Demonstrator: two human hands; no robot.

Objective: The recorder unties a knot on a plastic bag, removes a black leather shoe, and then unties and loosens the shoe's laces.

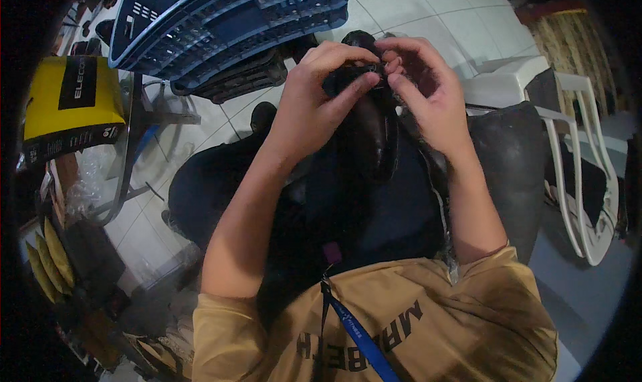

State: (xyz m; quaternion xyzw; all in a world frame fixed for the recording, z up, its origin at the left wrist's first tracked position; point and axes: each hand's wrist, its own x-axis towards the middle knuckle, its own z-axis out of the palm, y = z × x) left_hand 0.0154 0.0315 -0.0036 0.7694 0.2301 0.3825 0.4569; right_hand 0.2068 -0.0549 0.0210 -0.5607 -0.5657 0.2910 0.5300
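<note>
A glossy dark brown or black shoe (376, 138) rests over my lap, its rounded toe pointing toward me. My left hand (328, 81) is closed at the shoe's far part, thumb and fingers pinching a dark strap-like piece (361, 69). Close beside it, my right hand (424, 78) has its thumb and fingertips drawn together at the same spot. A small shiny bit shows between the two hands, too small to name. Fingers partly cover the shoe's upper, so its fastening cannot be made out.
Blue plastic crates (234, 31) stand ahead on the left, with a black crate (231, 78) beneath. A yellow box (73, 101) sits on the left near a metal-legged stand (127, 155). On the right are a white plastic chair (582, 175) and a dark cushioned surface (511, 161). White tiles (428, 8) cover the floor.
</note>
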